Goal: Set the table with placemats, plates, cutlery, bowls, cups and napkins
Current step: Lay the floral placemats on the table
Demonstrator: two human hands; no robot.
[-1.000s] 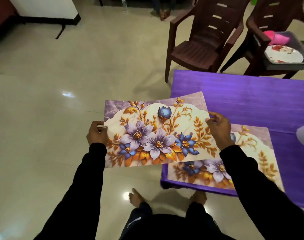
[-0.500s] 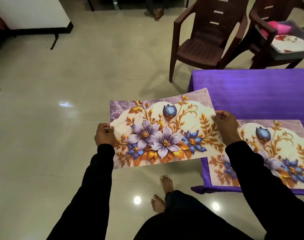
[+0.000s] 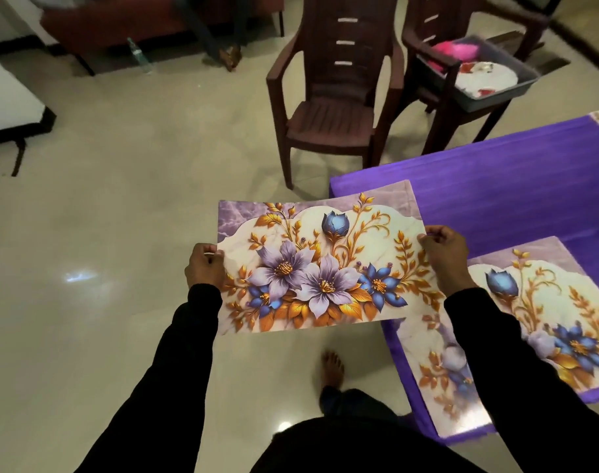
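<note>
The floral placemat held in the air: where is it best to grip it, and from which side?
Grip the held placemat at the middle of its two short edges, coming in from each side, as the left hand and right hand do. It is wide, thin and flat, so I think two opposite pinches would keep it level.

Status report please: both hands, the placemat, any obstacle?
Left hand and right hand grip held placemat by its ends. Mostly over floor, table corner beyond. Second placemat already laid. Nothing blocking.
</note>
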